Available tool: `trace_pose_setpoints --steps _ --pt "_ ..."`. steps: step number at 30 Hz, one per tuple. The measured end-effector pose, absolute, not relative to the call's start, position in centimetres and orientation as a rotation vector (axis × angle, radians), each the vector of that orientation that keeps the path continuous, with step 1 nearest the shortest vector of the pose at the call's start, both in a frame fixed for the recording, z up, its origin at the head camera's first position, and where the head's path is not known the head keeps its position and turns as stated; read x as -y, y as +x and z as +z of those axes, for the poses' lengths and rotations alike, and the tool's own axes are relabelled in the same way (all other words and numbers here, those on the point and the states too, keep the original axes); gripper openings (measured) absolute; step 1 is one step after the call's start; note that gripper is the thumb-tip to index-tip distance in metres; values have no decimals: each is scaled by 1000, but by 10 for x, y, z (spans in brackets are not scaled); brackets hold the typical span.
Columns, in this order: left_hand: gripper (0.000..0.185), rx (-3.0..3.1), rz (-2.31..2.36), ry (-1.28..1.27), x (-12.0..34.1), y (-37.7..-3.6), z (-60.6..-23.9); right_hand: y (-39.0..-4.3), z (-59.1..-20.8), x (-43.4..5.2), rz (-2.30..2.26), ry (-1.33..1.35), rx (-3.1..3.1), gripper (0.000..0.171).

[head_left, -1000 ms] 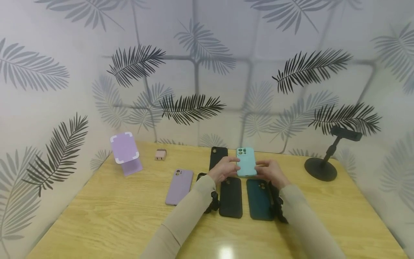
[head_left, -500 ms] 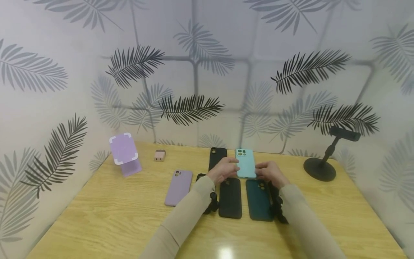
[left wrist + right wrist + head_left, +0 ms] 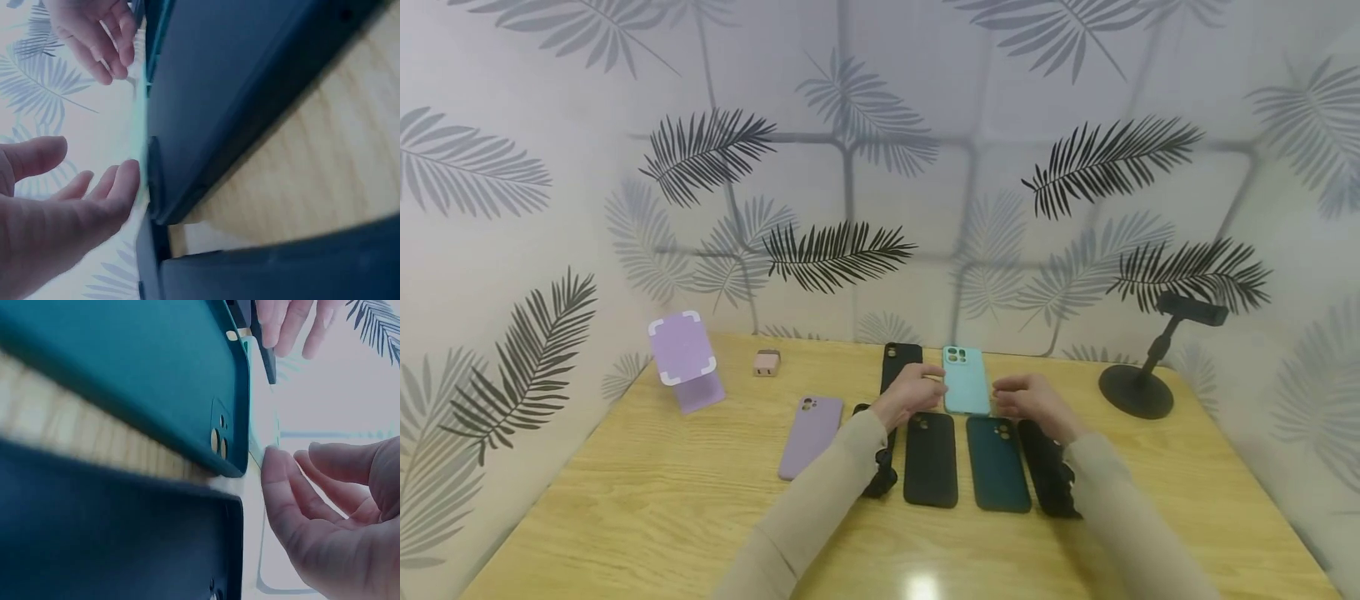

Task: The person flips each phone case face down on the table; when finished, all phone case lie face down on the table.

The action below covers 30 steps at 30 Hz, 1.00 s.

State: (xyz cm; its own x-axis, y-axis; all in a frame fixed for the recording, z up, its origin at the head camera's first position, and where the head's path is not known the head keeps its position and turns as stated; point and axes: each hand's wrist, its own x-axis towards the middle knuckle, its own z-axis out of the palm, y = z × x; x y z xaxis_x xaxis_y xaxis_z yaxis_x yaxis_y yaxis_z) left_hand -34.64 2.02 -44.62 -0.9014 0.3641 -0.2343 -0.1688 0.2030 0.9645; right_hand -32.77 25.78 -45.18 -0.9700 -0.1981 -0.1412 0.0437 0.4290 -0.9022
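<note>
Right, both my forearms in beige sleeves reach forward over the wooden table (image 3: 625,517). Nearest row: black case (image 3: 930,458), dark teal case (image 3: 997,463), lilac case (image 3: 810,436) off to the left. My left hand (image 3: 910,394) and right hand (image 3: 1033,402) sit on either side of the mint case (image 3: 966,383), fingers loosely open, left fingertips at its edge, right just beside it, gripping nothing. Mint case lies flat behind the teal one. Farther: purple stand (image 3: 685,360), black holder (image 3: 1146,367).
</note>
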Motion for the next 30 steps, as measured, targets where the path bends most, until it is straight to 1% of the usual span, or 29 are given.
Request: trace_pose_setpoints --steps 5,10,18,24,30 --pt "44 -2081 1746 193 -14 -338 -440 -313 -446 -266 -1523 -238 -2471 42" --pt "43 -2061 1726 218 -15 -328 -436 -296 -445 -274 -1514 -235 -2454 42" --pt "51 -1983 1670 318 -27 -301 -440 -272 -450 -283 -1462 -245 -2468 43" --pt "53 -1939 1636 365 -30 -286 -443 -266 -449 -286 -1428 -260 -2474 41" --pt "52 -1952 1610 414 -32 -281 -445 -264 -449 -285 -1389 -233 -2476 40"
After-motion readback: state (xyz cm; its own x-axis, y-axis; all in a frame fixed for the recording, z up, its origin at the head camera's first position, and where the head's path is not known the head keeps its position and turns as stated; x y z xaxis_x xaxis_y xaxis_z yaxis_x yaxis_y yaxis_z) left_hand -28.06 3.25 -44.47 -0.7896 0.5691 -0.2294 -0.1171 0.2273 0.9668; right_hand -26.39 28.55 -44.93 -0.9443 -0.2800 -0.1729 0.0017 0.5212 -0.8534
